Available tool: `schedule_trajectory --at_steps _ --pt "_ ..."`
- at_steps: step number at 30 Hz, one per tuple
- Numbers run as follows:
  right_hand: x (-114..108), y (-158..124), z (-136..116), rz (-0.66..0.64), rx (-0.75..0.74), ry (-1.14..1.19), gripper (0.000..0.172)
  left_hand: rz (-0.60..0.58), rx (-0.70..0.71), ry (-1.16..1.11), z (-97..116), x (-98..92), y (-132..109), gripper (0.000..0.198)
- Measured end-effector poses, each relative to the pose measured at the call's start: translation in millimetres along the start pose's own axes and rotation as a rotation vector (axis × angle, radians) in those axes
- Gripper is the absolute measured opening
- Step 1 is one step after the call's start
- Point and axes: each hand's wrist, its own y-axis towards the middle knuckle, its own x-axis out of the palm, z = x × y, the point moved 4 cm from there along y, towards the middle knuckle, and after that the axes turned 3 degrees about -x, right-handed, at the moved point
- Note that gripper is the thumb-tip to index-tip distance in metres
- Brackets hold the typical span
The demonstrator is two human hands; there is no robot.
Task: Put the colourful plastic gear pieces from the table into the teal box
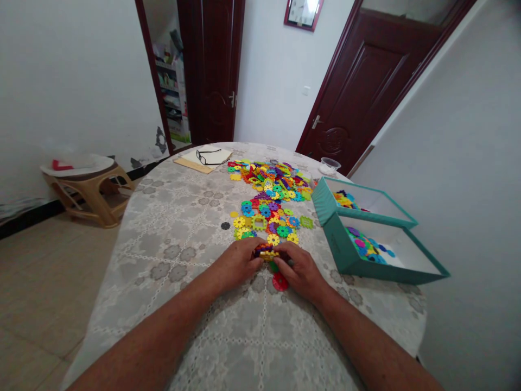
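Your left hand point(240, 260) and right hand point(300, 271) both pinched a small cluster of snapped-together discs point(266, 252), near the loose pile point(271, 190).

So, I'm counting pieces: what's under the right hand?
A red round piece and a bit of a green piece stick out from under the right hand. Their hidden parts, and anything else beneath the palm, are covered.

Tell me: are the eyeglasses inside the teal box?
No, the eyeglasses rest on a pad on the table, well apart from the teal box.
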Motion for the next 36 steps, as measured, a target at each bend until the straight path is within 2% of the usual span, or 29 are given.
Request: schedule_trajectory --at_steps 4,7,9,11,14,16,28,36 --pt "-15 2 6 0.098 0.03 -0.031 0.025 0.038 -0.032 0.0 -5 1.4 2 0.031" --pt "-35 7 28 0.192 0.106 -0.175 0.026 0.071 -0.043 0.031 -5 -1.3 2 0.033" --pt "-44 12 47 0.164 0.162 -0.292 0.027 0.079 -0.05 0.054 -4 -3.3 1 0.033" --pt "-49 19 65 0.078 0.214 -0.391 0.028 0.065 -0.04 0.066 -4 -3.3 1 0.034" --pt "-48 30 85 -0.035 0.289 -0.478 0.025 0.048 -0.03 0.064 -6 -0.4 1 0.033" --pt "-46 36 92 -0.054 0.315 -0.495 0.022 0.059 -0.051 0.051 -8 1.3 0 0.032" --pt "-39 27 96 -0.007 0.319 -0.475 0.02 0.07 -0.093 -0.003 -9 -1.4 0 0.033" --pt "-31 27 79 -0.064 0.181 -0.489 0.017 0.063 -0.066 0.074 -13 2.1 1 0.034"
